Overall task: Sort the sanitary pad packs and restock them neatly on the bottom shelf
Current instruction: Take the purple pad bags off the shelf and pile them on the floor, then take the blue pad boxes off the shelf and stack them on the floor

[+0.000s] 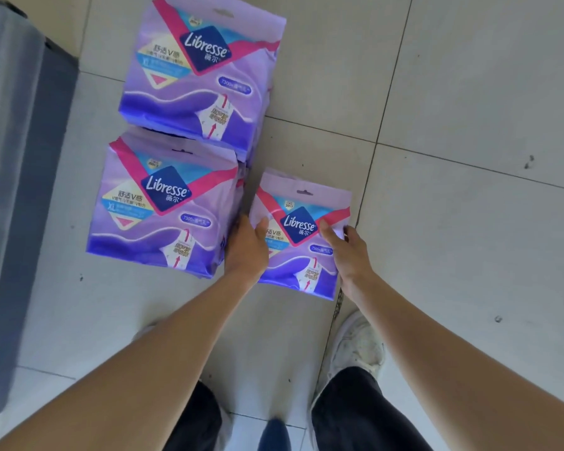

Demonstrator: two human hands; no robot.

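Dark cloth trousers (355,411) and one white mesh shoe (355,346), nearest, on pale glazed floor tiles (469,222) with dark grout lines

Small pack (302,236): glossy purple plastic film, rectangular, pink V-band, navy Libresse diamond, hang-hole tab at far edge. Left hand (246,252) grasps its left edge, right hand (349,252) its right edge, both thumbs on the printed face

Near stack (163,206), just left of it: larger XL packs, same print, puffy and creased

Far stack (199,70), just beyond: alike

Grey matte unit (20,157), blurred, along the left
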